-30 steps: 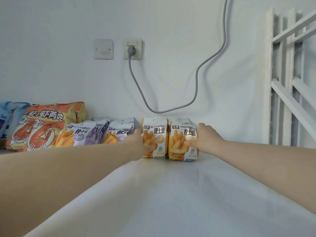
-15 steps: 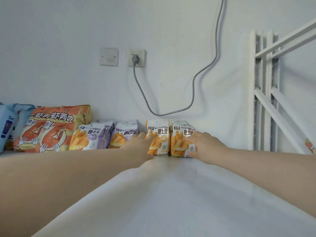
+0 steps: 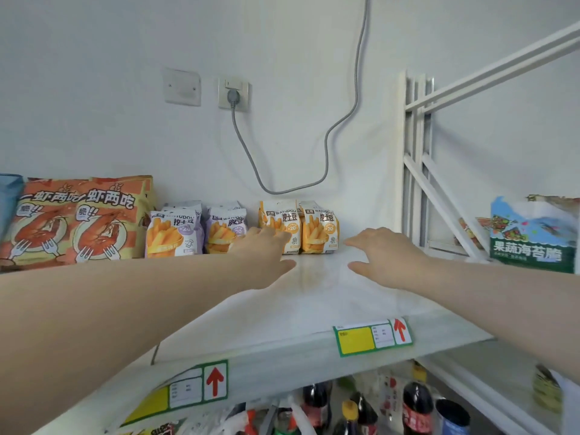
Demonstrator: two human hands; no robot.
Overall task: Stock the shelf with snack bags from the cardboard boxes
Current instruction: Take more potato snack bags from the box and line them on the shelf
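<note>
- A blue bag (image 3: 8,196) shows only as a sliver at the far left edge of the shelf (image 3: 314,296); nothing on it can be read.
- Two orange shrimp bags (image 3: 78,221) stand side by side against the wall. Each is printed 一虾两吃 with a small 脆!! badge and a shrimp on a plate.
- On the wall above are a blank plate (image 3: 182,86) and a socket (image 3: 233,94). A grey cable (image 3: 326,146) is plugged into the socket, loops down and climbs out of view.
- Two purple bags (image 3: 172,230) stand upright, marked WATUDOU 挖土豆, with a round "20" badge and pictured fries.
- A green-edged tag (image 3: 188,390) on the shelf lip has a yellow field and a red up arrow; its small print is too blurred to read.
- The left hand (image 3: 266,249) is spread and relaxed and holds nothing. Its fingertips overlap the lower front of the nearer orange bag; I cannot tell if they touch it.
- Two orange bags (image 3: 301,226), the same WATUDOU 挖土豆 brand, stand upright and touching at the back of the shelf.
- A second tag (image 3: 373,337) matches the first.
- The right hand (image 3: 386,255) is wide and flat, holds nothing and hovers just right of the orange bags.
- A white frame (image 3: 417,152) stands beside the shelf.
- Dark bottles (image 3: 417,403) with red labels stand below.
- A seaweed bag (image 3: 530,237) reads 果蔬海苔脆.
</note>
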